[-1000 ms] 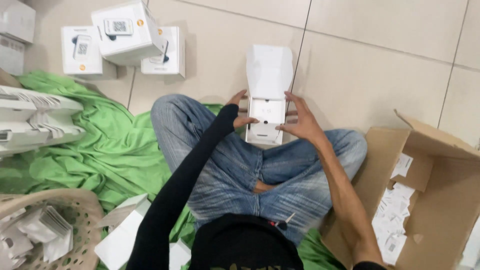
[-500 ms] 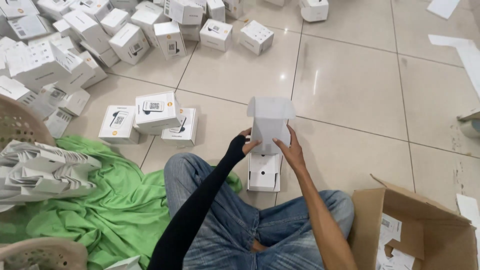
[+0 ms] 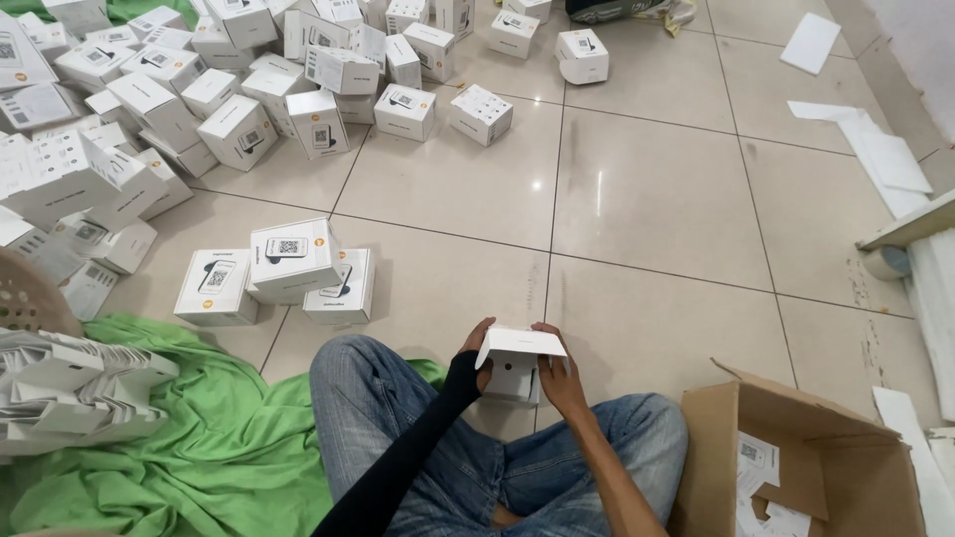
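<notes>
I sit cross-legged on a tiled floor and hold a small white cardboard box (image 3: 519, 358) over my knees. Its top flap is folded down toward the far side. My left hand (image 3: 476, 362), in a black sleeve, grips the box's left side. On the right side my right hand (image 3: 558, 370) clasps it, with the thumb over the flap's edge. Both hands touch the box at once.
Three closed white boxes (image 3: 284, 267) sit just ahead on the left. A big heap of such boxes (image 3: 189, 89) fills the far left. Flat folded blanks (image 3: 70, 388) lie on a green cloth (image 3: 224, 447). An open brown carton (image 3: 796, 467) with paper leaflets stands at my right.
The view has lifted and swung away from my lap, showing more floor and the box heap. The white box came down from upright and its tall flap was folded over.
</notes>
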